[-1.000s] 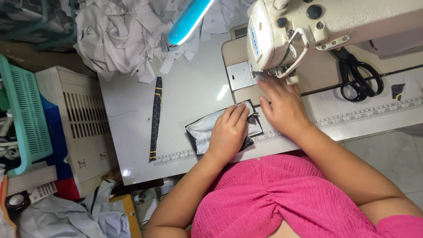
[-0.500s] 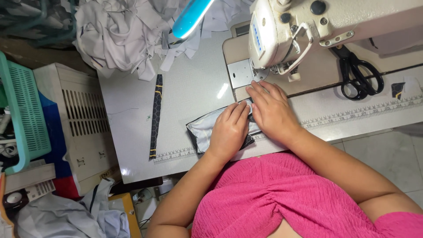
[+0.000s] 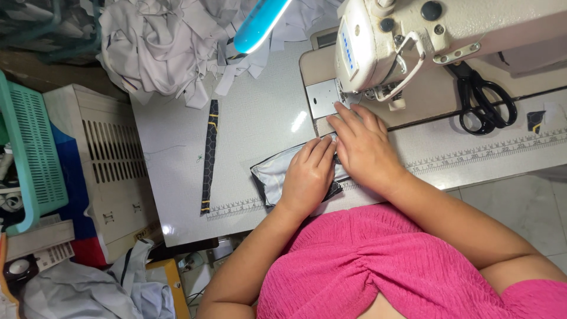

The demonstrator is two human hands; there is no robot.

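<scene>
Left hand (image 3: 307,177) is pressed flat, fingers together, on a grey, black-edged fabric piece (image 3: 274,176) at the bench's six o'clock; right hand (image 3: 363,145), also flat, feeds it toward the cream sewing machine (image 3: 413,41) at twelve o'clock. Guiding under the needle is judged under way; steady, even feeding is called for next.

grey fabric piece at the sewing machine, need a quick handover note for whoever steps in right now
Left hand: flat on the grey fabric piece with dark edging, pinning it to the white sewing table.
Right hand: flat on the fabric, fingertips at the metal plate under the cream sewing machine.
Nearby: dark patterned strip to the left, black scissors to the right.
Done: fabric laid at the needle. Left: stitching cannot be judged.
</scene>
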